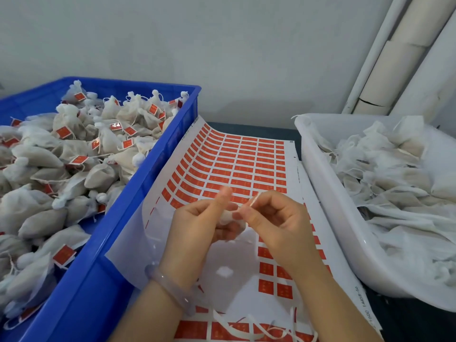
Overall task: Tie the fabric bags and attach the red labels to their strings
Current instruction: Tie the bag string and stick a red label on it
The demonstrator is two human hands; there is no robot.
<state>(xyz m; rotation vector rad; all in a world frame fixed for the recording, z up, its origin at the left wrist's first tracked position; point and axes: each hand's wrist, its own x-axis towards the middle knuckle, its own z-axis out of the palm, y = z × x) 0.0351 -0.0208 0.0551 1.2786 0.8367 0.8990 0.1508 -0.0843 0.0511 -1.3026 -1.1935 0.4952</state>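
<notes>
**A:** Where do we see the fabric bag (228, 217) right now?

**B:** In the lower middle of the frame, held between both hands above the sheet of red labels (246, 159); it is small and white, and motion blur softens it.

**A:** And how do the fingers stand?

**B:** On the left hand (197, 225) we see the fingers curled round the bag, thumb raised and blurred; on the right hand (274, 225) the thumb and fingers pinch a thin white string (253, 199) at the bag's top, the other fingers curled in; whether a knot is made we cannot tell.

**A:** What do we make out around them?

**B:** A pale bracelet (167, 285) sits on the left wrist; the sheet lies on the dark tabletop (246, 125), its left edge curling up against the blue crate (158, 164) on the left of the frame; that crate is heaped with tied bags (103, 144), many carrying red labels; the white tub (318, 183) on the right of the frame holds untied bags (399, 174); loose strings (246, 329) lie on the sheet at the bottom edge; pale pipes (394, 58) rise in the upper right.
</notes>
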